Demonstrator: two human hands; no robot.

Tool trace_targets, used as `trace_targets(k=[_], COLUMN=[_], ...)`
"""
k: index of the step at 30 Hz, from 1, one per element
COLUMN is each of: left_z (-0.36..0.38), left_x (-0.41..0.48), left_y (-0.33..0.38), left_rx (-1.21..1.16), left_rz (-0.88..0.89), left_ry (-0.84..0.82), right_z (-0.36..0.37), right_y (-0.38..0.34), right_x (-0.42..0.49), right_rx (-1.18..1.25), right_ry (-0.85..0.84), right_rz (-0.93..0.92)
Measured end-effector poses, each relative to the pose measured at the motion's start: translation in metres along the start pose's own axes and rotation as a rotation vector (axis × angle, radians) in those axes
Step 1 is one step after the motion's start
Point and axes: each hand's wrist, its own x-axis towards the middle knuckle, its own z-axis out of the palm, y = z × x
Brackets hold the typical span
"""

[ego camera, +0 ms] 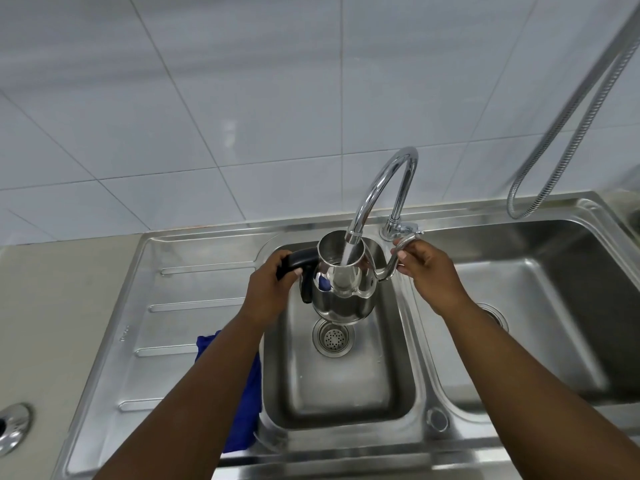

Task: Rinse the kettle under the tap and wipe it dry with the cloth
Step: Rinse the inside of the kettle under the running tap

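Steel everywhere on this counter, and at its far-left edge sits a round chrome fitting, well clear of the action. Moving right across the ribbed drainboard, the blue cloth lies draped at the left rim of the small sink basin, partly under the forearm, waiting for its turn.

Now the left hand: its grip is wrapped tight around the kettle's black handle, fingers curled over the top. That is the right place to take it, since the handle is matte and not slick, whereas the polished body will be slippery once wet. The kettle hangs upright over the basin, above the drain strainer, lid off, mouth directly beneath the tap. Water streams straight into the opening, so the rinse step looks underway, and the load should be getting heavier as it fills.

Further right, the right hand pinches the thin curved spout near its tip, fingers closed on it, steadying the tilt. The spout looks rigid but slender; I would not lever on it. Beyond lies the large basin, with a metal hose looping above.
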Motion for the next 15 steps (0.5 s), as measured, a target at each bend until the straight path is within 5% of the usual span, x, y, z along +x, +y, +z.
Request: trace_targets(k=[15], left_z=[0.0009], left_x=[0.0045], left_y=[-0.0055], left_rx=[-0.03], left_rz=[-0.015], left_ry=[0.0], right_z=[0.0033], right_y=[0.0033], right_x=[0.0024], right_rx=[-0.009], right_ry=[0.014], right_rz=[0.007])
